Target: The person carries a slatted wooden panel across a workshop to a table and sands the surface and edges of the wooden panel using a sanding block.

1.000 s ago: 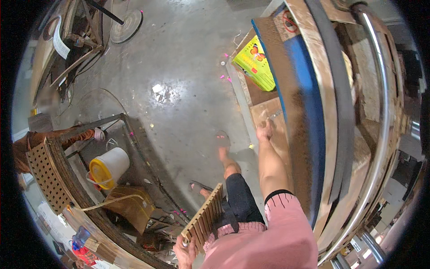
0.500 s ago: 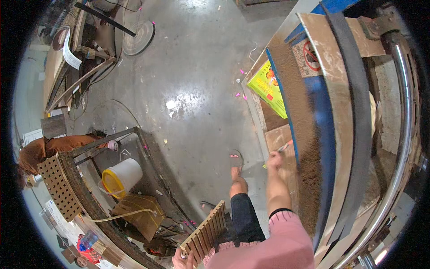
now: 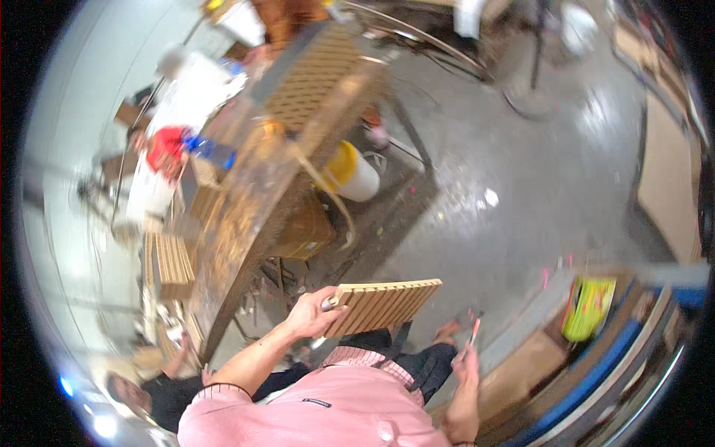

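My left hand (image 3: 307, 316) is closed on one end of a slatted wooden board (image 3: 383, 304), held level in front of my body. A small pale, shiny piece shows by the left thumb; what it is I cannot make out. Lower on the right, my right hand (image 3: 466, 366) is closed around a thin, orange-tipped, pen-like tool (image 3: 474, 332) that points up and away from me. Its exact kind is too blurred to tell. The tool and the board are apart.
Left of me runs a worn workbench (image 3: 249, 216) with a stack of slatted boards (image 3: 173, 261) and a perforated brown panel (image 3: 316, 82). A white-and-yellow bucket (image 3: 359, 173) stands beneath. Another person (image 3: 160, 395) is at lower left. A blue-sided machine (image 3: 588, 380) borders the right.
My view has swung left toward the workbench. The right hand with its tool has come away from the brown-coated machine edge. The left hand has brought the slatted board up in front of me.
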Demonstrator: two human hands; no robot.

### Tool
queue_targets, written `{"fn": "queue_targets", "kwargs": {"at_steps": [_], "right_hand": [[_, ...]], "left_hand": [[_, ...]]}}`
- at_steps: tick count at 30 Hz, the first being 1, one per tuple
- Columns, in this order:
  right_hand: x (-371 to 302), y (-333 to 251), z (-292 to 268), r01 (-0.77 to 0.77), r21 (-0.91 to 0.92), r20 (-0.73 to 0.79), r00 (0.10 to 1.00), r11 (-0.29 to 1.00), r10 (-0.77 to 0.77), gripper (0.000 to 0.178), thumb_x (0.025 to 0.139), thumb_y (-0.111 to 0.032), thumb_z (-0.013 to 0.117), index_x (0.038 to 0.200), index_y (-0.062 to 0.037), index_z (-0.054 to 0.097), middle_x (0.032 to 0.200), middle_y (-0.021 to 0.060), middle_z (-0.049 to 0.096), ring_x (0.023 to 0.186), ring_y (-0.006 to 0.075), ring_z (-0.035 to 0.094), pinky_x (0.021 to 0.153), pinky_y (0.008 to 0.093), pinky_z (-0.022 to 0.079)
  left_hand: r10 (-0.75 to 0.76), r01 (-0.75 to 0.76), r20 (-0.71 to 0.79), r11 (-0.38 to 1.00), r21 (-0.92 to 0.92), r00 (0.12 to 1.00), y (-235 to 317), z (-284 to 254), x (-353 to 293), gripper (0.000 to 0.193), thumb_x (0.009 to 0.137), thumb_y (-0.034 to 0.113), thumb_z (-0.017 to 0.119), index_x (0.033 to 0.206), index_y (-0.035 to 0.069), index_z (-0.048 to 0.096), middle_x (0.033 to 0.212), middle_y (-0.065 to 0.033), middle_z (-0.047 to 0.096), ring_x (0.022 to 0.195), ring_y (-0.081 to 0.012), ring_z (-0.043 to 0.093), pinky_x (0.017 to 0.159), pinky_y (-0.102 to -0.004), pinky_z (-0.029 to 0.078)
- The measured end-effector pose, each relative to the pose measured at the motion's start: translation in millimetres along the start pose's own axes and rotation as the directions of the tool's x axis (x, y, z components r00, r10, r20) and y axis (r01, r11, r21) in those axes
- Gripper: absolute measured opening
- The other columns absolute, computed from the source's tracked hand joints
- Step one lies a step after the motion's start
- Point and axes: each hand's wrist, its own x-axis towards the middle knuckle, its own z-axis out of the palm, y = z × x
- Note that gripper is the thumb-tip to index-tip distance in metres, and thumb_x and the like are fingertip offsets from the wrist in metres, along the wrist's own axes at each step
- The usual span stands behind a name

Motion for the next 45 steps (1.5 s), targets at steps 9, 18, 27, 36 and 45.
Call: {"fn": "queue_targets", "kwargs": {"at_steps": [9,18,27,36,45], "right_hand": [[-210.7,99.2,267.8,0.614,-0.327,0.619,0.714,0.719,-0.328,0.024,0.099,-0.018,0.068,0.121,-0.0165,0.058,0.074,-0.0017,0.046,0.061,0.0113,0.051,0.058,0.0284,0.046],[-289.6,194.2,576.4,0.913,-0.303,0.801,0.399,0.272,-0.446,0.021,0.108,-0.029,0.055,0.108,-0.0085,0.056,0.064,-0.0047,0.043,0.052,0.0071,0.043,0.046,0.0237,0.035],[-316.7,299.1,737.4,0.996,-0.083,0.993,0.084,-0.012,0.088,0.012,0.11,-0.021,0.052,0.109,-0.0089,0.054,0.068,-0.0047,0.045,0.053,0.0042,0.041,0.046,0.0212,0.034],[-409.3,393.8,848.1,0.958,0.151,0.841,0.006,-0.245,0.541,0.031,0.106,-0.018,0.055,0.132,-0.0017,0.06,0.073,0.0006,0.057,0.066,0.0093,0.052,0.061,0.028,0.043],[-475.7,482.8,869.1,0.626,0.624,0.62,-0.033,-0.467,0.784,0.04,0.105,-0.026,0.058,0.143,-0.0151,0.054,0.095,0.0235,0.072,0.086,0.0449,0.07,0.076,0.0504,0.054]], "left_hand": [[0.112,-0.311,-0.512,0.894,-0.322,0.852,-110.3,-262.6,-106.1,0.044,0.091,0.027,0.082,0.124,0.002,0.068,0.105,-0.0054,0.074,0.095,-0.0117,0.065,0.088,-0.0306,0.054],[0.281,-0.399,-0.825,0.914,0.074,0.491,-211.2,-431.7,-125.0,0.044,0.093,0.02,0.078,0.134,0.008,0.066,0.102,-0.0151,0.077,0.089,-0.0198,0.074,0.082,-0.0334,0.057],[0.137,0.054,-0.673,0.966,0.254,0.727,-267.7,-465.3,-29.7,0.04,0.094,0.038,0.073,0.124,0.016,0.058,0.094,-0.0184,0.074,0.088,-0.0401,0.072,0.077,-0.0486,0.057],[0.376,-0.011,-0.793,0.906,0.423,0.479,-321.2,-459.6,-15.8,0.038,0.084,0.018,0.078,0.121,0.018,0.071,0.106,-0.003,0.076,0.095,-0.0269,0.072,0.078,-0.0401,0.058],[0.484,0.03,-0.775,0.84,0.541,0.406,-331.2,-462.0,-12.3,0.036,0.079,0.012,0.076,0.114,0.014,0.069,0.115,-0.0007,0.073,0.086,-0.0209,0.069,0.075,-0.0366,0.055]]}}
